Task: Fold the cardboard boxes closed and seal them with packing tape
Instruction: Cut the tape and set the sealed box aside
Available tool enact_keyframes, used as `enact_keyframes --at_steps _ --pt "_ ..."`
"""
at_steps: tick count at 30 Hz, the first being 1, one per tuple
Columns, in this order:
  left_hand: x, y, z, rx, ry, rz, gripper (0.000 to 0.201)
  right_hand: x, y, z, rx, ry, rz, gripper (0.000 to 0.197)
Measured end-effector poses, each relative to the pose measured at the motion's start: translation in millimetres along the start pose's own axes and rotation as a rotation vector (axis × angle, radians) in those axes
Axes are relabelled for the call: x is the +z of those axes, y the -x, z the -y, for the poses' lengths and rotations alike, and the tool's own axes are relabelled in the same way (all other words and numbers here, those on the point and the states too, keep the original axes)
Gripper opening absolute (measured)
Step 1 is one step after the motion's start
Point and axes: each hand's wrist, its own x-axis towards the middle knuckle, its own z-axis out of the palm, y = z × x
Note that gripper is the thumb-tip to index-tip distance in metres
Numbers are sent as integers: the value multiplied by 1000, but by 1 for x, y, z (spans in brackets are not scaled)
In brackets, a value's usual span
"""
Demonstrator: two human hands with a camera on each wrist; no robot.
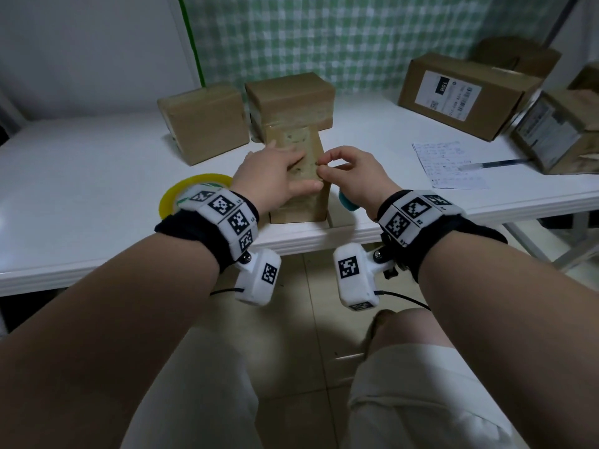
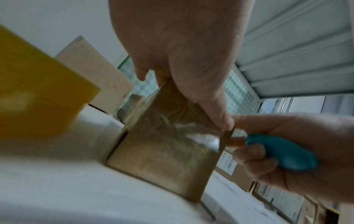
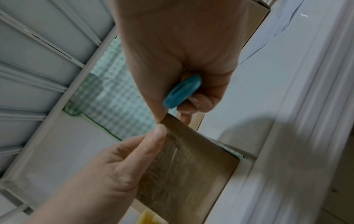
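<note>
under both hands, near the table's front edge, the small taped box (image 1: pixel 299 186) stands upright; the left hand (image 1: pixel 275 176) lies flat-fingered on its top, and the right hand (image 1: pixel 351 170) pinches at the box's right edge while clutching a teal cutter (image 3: pixel 182 92). if the pinch slips, the tape may wrinkle; the tape roll (image 1: pixel 191 192) lies behind the left wrist.

Brown cardboard box (image 1: pixel 296 176); yellow tape roll (image 1: pixel 181 194); teal cutter (image 3: pixel 182 92); white table (image 1: pixel 97 176); green-and-white checked curtain (image 1: pixel 324 37).
</note>
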Motion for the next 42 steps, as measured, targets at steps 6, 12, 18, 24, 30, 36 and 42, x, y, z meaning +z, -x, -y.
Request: enact_keyframes --at_steps 6,12,18,24,30,36,42 --pt "14 5 3 32 -101 -53 81 2 -3 -4 -2 -24 7 6" --pt "13 5 2 76 -177 -19 92 2 -3 -4 -11 -27 5 6" --pt "7 10 2 114 -238 33 99 3 -2 -2 -13 -4 -2 12" --pt "-7 23 2 180 -227 1 63 0 -4 -1 56 35 -8 37" --pt "-14 23 6 213 -135 2 40 -1 1 2 48 24 25 35" --pt "-17 3 15 86 -78 257 51 -6 -2 4 41 27 58 34" --pt "-13 -20 13 -133 -59 281 65 -8 -4 3 126 110 124 35"
